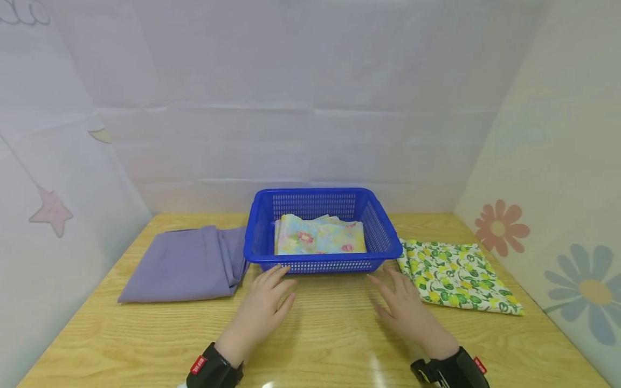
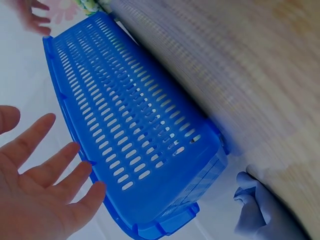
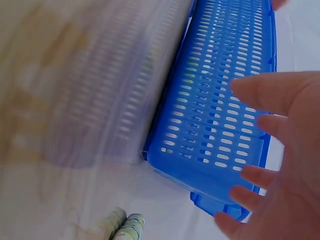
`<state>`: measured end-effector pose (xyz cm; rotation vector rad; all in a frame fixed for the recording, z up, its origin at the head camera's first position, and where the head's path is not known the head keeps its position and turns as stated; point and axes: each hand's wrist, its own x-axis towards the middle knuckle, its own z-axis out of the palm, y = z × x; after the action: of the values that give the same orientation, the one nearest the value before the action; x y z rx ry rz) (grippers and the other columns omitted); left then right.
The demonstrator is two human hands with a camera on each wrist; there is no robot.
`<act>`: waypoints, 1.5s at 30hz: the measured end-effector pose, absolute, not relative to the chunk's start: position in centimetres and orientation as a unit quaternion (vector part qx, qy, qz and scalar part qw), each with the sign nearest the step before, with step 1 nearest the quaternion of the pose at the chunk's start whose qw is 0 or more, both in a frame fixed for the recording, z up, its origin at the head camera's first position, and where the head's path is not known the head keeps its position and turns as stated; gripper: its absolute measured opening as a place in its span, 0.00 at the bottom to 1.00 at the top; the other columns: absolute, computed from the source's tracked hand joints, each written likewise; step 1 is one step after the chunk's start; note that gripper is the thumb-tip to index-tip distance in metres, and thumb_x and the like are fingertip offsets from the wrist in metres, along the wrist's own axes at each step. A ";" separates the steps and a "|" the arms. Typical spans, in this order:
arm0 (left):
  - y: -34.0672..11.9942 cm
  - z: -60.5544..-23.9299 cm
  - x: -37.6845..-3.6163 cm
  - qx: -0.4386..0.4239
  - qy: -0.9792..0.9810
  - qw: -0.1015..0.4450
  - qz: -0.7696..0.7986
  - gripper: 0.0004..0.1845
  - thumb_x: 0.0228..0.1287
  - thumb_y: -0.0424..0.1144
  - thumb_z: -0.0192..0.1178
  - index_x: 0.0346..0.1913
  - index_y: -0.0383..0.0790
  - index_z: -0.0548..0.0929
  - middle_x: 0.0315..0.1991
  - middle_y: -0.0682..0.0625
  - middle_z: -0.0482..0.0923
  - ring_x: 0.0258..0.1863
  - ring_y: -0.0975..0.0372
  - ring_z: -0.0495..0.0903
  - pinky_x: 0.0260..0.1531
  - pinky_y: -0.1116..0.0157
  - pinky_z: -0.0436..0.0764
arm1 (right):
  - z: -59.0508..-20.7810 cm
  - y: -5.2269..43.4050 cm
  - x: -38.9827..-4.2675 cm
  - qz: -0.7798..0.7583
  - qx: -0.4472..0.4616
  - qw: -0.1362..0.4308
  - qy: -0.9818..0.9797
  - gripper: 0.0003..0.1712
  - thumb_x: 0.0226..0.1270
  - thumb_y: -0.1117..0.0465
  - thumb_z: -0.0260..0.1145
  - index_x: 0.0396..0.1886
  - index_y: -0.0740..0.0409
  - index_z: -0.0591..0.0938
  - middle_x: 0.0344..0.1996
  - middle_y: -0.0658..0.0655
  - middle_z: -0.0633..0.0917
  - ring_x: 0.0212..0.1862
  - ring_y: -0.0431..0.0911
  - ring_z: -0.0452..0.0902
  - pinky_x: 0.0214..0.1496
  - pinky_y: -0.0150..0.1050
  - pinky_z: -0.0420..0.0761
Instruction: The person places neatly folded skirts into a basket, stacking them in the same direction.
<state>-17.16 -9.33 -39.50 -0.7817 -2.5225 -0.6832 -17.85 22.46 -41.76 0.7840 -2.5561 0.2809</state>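
A blue plastic basket with slotted walls stands at the back middle of the table. Inside it lies folded cloth in pale yellow and blue with pink flowers. My left hand hovers by the basket's front left corner, fingers spread and holding nothing. Near the front right corner is my right hand, its fingers loosely extended and its palm bare. Both wrist views show the fingers close to the basket's front wall. Left of the basket lies a folded purple cloth; on the right, a folded lemon-print cloth.
The light wood table ends against a white back sheet. Side sheets with printed flowers and stars rise along both edges. Each wrist wears a black strap with a red tag.
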 end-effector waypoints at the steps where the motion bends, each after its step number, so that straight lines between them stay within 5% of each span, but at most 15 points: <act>1: -9.3 -39.5 -17.1 -0.279 -0.908 0.200 -0.240 0.12 0.63 0.38 0.60 0.47 0.38 0.83 0.58 0.38 0.75 0.60 0.45 0.71 0.61 0.44 0.68 | -41.8 22.5 -17.7 0.103 0.279 0.210 -0.931 0.37 0.50 0.62 0.74 0.62 0.56 0.71 0.59 0.72 0.65 0.56 0.69 0.66 0.50 0.67 0.71; 12: -9.1 -40.1 -16.7 -0.263 -0.955 0.042 -0.131 0.22 0.56 0.44 0.67 0.53 0.38 0.81 0.55 0.39 0.77 0.56 0.46 0.75 0.55 0.44 0.73 | -42.1 23.7 -16.7 0.157 0.204 0.067 -0.964 0.23 0.61 0.61 0.67 0.55 0.62 0.77 0.59 0.76 0.69 0.58 0.74 0.64 0.54 0.68 0.70; 23: -9.3 -40.6 -16.1 -0.189 -0.963 -0.105 -0.159 0.36 0.46 0.46 0.73 0.61 0.42 0.76 0.66 0.28 0.61 0.64 0.32 0.61 0.55 0.33 0.65 | -42.0 23.9 -16.4 0.156 0.165 -0.048 -0.973 0.39 0.51 0.38 0.70 0.58 0.57 0.77 0.63 0.73 0.67 0.60 0.78 0.60 0.53 0.69 0.70; 33: -9.1 -40.4 -15.8 -0.175 -0.965 -0.117 -0.156 0.35 0.47 0.45 0.72 0.61 0.43 0.76 0.65 0.28 0.62 0.64 0.32 0.60 0.53 0.30 0.64 | -42.2 24.2 -16.6 0.175 0.203 -0.074 -0.961 0.40 0.51 0.41 0.71 0.59 0.61 0.75 0.61 0.75 0.68 0.63 0.76 0.59 0.62 0.71 0.58; 45: -9.3 -40.3 -16.1 -0.190 -0.963 -0.115 -0.151 0.34 0.50 0.48 0.70 0.61 0.42 0.76 0.65 0.28 0.63 0.63 0.32 0.62 0.52 0.32 0.67 | -41.9 24.1 -16.6 0.178 0.210 -0.076 -0.958 0.39 0.52 0.43 0.71 0.59 0.61 0.75 0.61 0.75 0.68 0.62 0.75 0.60 0.61 0.71 0.58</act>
<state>-16.07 -9.33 -40.32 -0.6435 -3.2703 -0.5134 -16.65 24.15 -41.88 0.6923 -3.1668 0.5877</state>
